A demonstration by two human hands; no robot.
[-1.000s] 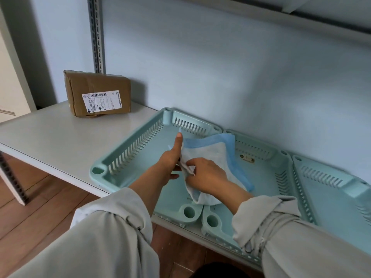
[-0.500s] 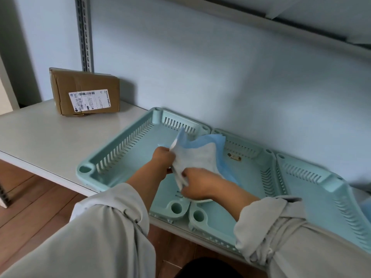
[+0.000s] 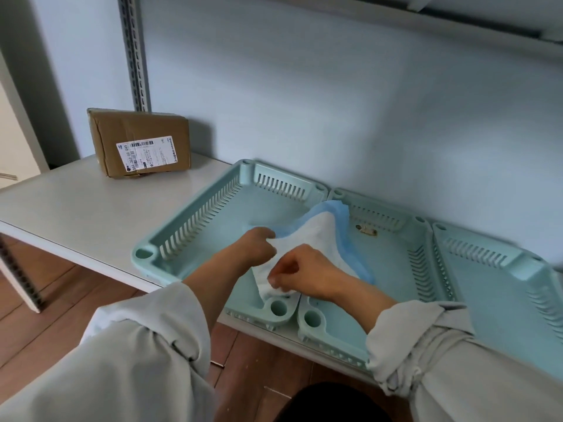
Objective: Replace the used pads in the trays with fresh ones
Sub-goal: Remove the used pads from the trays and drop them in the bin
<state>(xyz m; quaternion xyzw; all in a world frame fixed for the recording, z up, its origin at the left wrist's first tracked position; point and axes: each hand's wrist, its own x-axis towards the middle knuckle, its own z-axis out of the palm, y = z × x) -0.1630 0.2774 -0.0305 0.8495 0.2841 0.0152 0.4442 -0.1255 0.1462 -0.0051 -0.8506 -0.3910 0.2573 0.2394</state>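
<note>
Three pale green slotted trays stand side by side on the shelf: a left tray (image 3: pixel 195 220), a middle tray (image 3: pixel 396 257) and a right tray (image 3: pixel 493 287). A white pad with a blue border (image 3: pixel 320 236) is held over the seam between the left and middle trays. My left hand (image 3: pixel 259 245) grips its left edge over the left tray. My right hand (image 3: pixel 304 275) pinches its near white edge close to the trays' front corners. The pad's far blue end droops toward the middle tray.
A taped cardboard box (image 3: pixel 140 141) with a shipping label stands at the back left of the white shelf (image 3: pixel 76 202). A slotted metal upright (image 3: pixel 135 53) runs up the wall behind it. Wooden floor lies below the shelf edge.
The pad has been spread wider and lowered toward the trays. My left hand went from an open thumb-up hold to a grip on the pad's edge, and my right hand slid toward the front corners.
</note>
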